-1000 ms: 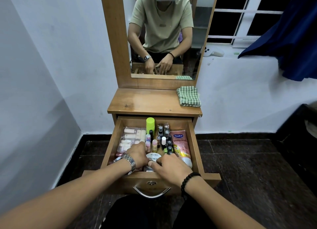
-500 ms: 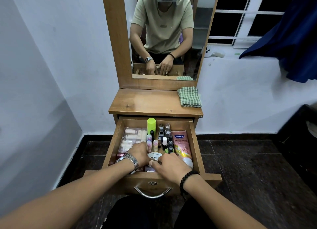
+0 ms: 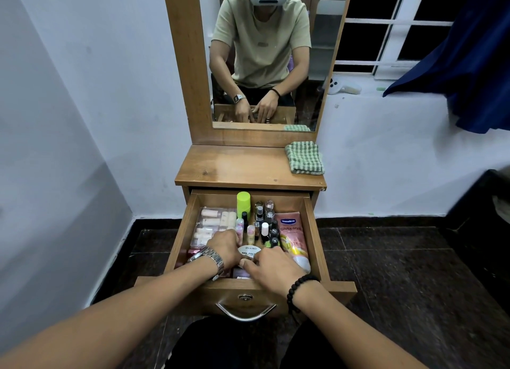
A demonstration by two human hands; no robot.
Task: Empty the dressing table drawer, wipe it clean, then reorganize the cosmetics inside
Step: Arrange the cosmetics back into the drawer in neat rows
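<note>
- Pulled fully out of the brown wooden dressing table [image 3: 248, 167]: its wooden drawer [image 3: 313, 230], packed with cosmetics; reorganizing looks nearly finished, judging by the tidy rows.
- Lying flat along the drawer's right side: a pink Vaseline lotion tube [image 3: 292, 236]. On the left, a clear case of pale tubes [image 3: 212, 222].
- Right hand [image 3: 273, 266] and left hand [image 3: 225, 247] low at the drawer front, fingers curled around a round white nail-polish-remover tub [image 3: 247, 251]; whether gripping firmly or only nudging, cannot tell.
- Standing upright just behind the tub: a lime-green capped bottle [image 3: 243, 204] and a tight cluster of small nail polish bottles [image 3: 265, 225].
- Risk, as a judgement: a knuckle brushing those small upright bottles while seating the tub could topple several in a row; glass against wood could chip or leak.
- On the tabletop's right corner, a folded green checked cloth [image 3: 303, 159], well apart from the hands.
- Around: white walls, dark tiled floor, tall mirror, window, blue curtain at right.
</note>
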